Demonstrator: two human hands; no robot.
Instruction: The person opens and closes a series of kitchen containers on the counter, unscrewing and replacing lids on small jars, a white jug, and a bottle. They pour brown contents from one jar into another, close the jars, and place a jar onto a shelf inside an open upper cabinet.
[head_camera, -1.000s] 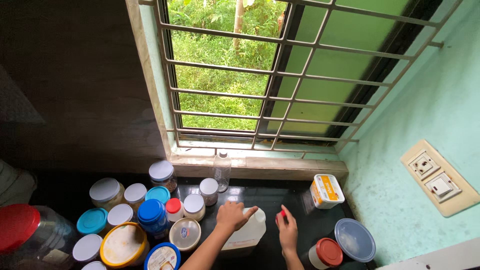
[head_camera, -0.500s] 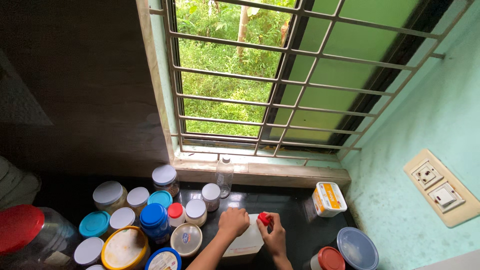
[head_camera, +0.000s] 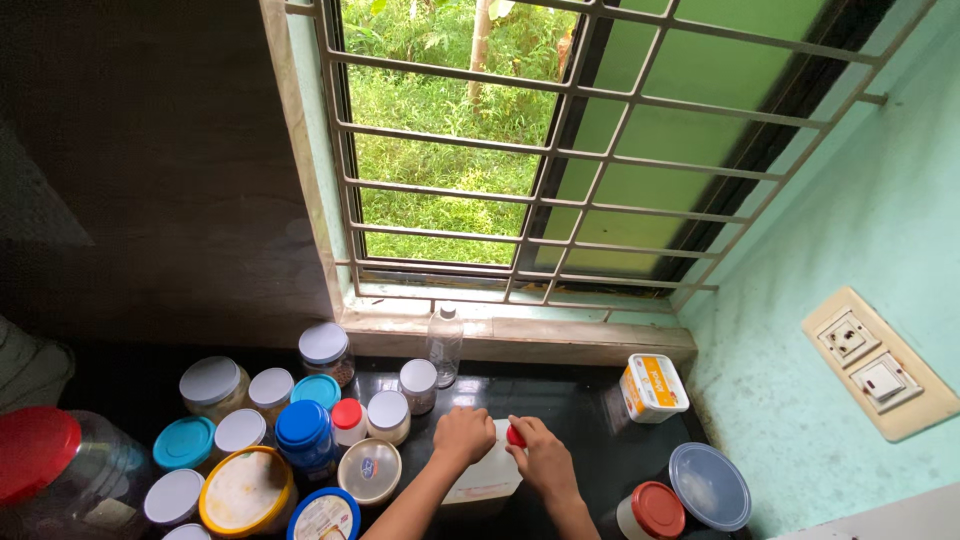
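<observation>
At lower centre, the left hand (head_camera: 463, 436) grips a white jug (head_camera: 487, 475) while the right hand (head_camera: 545, 460) pinches its red cap (head_camera: 515, 436), capping in hand; turning it needs the jug steadied.

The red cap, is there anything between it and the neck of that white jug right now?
Nothing visible does. The right hand holds the red cap right at the top of the white jug, while the left hand rests on the jug. The hands hide the neck itself.
</observation>
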